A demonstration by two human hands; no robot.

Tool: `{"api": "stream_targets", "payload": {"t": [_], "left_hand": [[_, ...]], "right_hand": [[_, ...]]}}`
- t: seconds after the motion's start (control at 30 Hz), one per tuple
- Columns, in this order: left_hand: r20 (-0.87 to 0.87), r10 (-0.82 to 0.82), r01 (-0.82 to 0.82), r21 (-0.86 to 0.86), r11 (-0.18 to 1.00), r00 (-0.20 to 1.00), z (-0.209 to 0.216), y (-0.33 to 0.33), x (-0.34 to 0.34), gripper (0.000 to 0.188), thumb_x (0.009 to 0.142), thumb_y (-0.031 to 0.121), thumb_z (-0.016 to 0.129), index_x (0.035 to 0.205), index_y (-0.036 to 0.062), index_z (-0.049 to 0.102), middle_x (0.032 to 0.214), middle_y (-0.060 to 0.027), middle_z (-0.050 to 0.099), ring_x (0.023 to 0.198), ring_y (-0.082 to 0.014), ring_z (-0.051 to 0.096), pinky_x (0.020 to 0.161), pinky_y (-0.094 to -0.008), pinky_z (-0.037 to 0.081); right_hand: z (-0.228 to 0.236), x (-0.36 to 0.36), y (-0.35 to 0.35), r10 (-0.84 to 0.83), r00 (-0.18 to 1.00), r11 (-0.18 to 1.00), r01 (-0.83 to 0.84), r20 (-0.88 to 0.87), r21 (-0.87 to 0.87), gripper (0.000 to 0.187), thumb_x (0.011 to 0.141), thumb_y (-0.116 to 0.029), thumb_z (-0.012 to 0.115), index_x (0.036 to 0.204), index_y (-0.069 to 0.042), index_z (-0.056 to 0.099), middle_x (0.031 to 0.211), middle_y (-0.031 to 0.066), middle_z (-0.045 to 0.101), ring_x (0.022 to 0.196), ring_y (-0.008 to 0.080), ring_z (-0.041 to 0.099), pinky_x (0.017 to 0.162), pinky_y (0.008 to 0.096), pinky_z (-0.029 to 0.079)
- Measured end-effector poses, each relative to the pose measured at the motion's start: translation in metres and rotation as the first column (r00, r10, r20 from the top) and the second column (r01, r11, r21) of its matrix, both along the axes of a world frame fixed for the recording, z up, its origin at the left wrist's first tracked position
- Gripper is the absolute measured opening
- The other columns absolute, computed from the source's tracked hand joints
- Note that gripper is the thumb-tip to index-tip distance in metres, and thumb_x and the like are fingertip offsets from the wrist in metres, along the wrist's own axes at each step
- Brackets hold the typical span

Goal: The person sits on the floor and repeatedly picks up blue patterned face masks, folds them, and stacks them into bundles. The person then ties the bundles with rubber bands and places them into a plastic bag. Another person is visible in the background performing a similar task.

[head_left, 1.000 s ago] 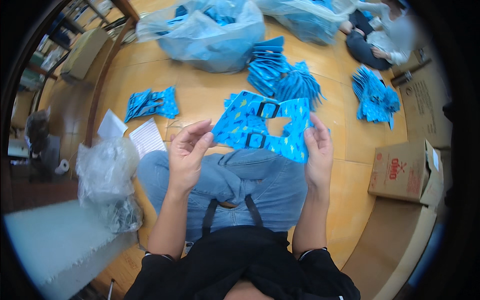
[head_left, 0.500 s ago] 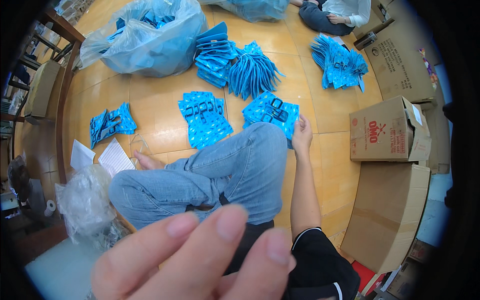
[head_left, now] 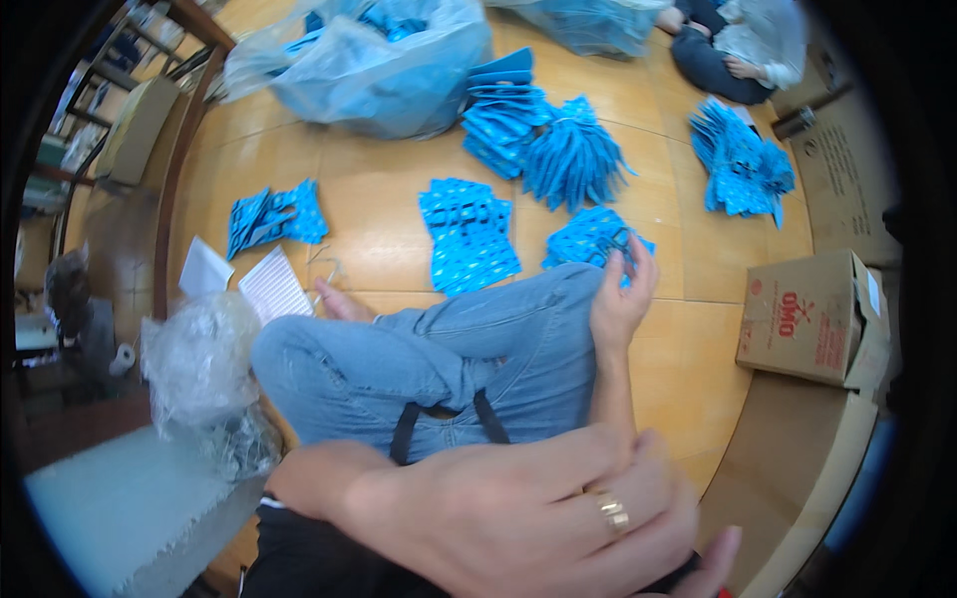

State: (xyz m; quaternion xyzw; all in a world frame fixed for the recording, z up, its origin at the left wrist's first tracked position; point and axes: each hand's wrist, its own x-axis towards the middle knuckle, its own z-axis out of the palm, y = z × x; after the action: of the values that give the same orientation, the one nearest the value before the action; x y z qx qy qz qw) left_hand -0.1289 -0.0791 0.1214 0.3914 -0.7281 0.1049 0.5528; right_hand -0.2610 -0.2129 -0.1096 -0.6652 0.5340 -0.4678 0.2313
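Note:
My right hand [head_left: 620, 296] reaches past my right knee. Its fingers are closed on a blue patterned flat piece with a black loop-shaped part, at the right end of a small pile of such pieces [head_left: 583, 235]. Close to the camera, my left hand [head_left: 528, 508] crosses my lap toward the right, back upward, a gold-coloured ring on one finger. Its fingertips are partly hidden and blurred, so whether it holds anything is unclear. Left of the worked pile lies a fanned stack of the same blue pieces [head_left: 469, 239], black loops showing. A smaller stack [head_left: 277, 217] lies further left.
Beyond are a layered blue stack [head_left: 498, 125], a tied blue bundle [head_left: 575, 154] and large plastic bags [head_left: 389, 90]. Another blue bundle [head_left: 738, 164] lies near a seated person [head_left: 733, 60]. Cardboard boxes [head_left: 797, 317] stand at right; clear plastic [head_left: 199, 349] and paper sheets [head_left: 274, 286] at left.
The view has shifted, so the floor items appear further right. My left hand has swung rightward across my lap and turned its back up. My right hand's fingers have moved onto the black loop.

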Motion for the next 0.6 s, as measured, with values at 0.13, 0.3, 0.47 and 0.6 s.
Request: {"api": "stream_targets", "payload": {"t": [0.13, 0.3, 0.47, 0.6], "left_hand": [[0.097, -0.215, 0.226, -0.114, 0.968, 0.972, -0.017, -0.004, 0.034, 0.012, 0.066, 0.012, 0.071, 0.076, 0.0139, 0.066, 0.075, -0.0026, 0.059, 0.066, -0.0186, 0.056, 0.049, -0.0256, 0.045], [0.109, -0.06, 0.066, -0.051, 0.997, 0.992, 0.001, 0.031, 0.073, 0.016, 0.069, 0.008, 0.068, 0.084, 0.0093, 0.064, 0.081, -0.006, 0.064, 0.066, -0.0196, 0.061, 0.046, -0.0265, 0.048], [-0.06, 0.117, -0.12, -0.042, 0.992, 0.991, 0.007, 0.043, 0.065, 0.019, 0.065, 0.008, 0.068, 0.084, 0.0088, 0.063, 0.08, -0.0041, 0.063, 0.067, -0.0176, 0.06, 0.046, -0.0252, 0.049], [-0.146, 0.149, -0.168, -0.126, 0.978, 0.978, -0.002, 0.036, 0.046, 0.033, 0.065, 0.01, 0.065, 0.097, 0.0165, 0.067, 0.081, -0.0003, 0.059, 0.065, -0.0138, 0.057, 0.047, -0.021, 0.042]], "right_hand": [[-0.012, 0.081, 0.01, 0.418, 0.907, 0.869, -0.413, 0.043, 0.271, 0.036, 0.088, -0.02, 0.061, 0.118, -0.001, 0.057, 0.111, 0.0152, 0.056, 0.101, 0.0259, 0.056, 0.083, 0.034, 0.048], [-0.067, 0.151, 0.013, 0.42, 0.861, 0.874, -0.298, -0.288, 0.383, 0.05, 0.081, -0.027, 0.067, 0.123, -0.004, 0.052, 0.11, 0.0181, 0.054, 0.103, 0.0359, 0.054, 0.085, 0.0447, 0.046], [-0.094, 0.159, 0.018, 0.259, 0.825, 0.942, -0.102, -0.502, 0.319, 0.052, 0.074, -0.025, 0.073, 0.116, -0.006, 0.05, 0.108, 0.0179, 0.054, 0.104, 0.0354, 0.053, 0.082, 0.047, 0.045], [-0.106, 0.159, 0.014, 0.256, 0.827, 0.948, -0.114, -0.501, 0.298, 0.045, 0.074, -0.021, 0.073, 0.11, -0.006, 0.05, 0.095, 0.0153, 0.059, 0.095, 0.0346, 0.057, 0.079, 0.0454, 0.046]]}}
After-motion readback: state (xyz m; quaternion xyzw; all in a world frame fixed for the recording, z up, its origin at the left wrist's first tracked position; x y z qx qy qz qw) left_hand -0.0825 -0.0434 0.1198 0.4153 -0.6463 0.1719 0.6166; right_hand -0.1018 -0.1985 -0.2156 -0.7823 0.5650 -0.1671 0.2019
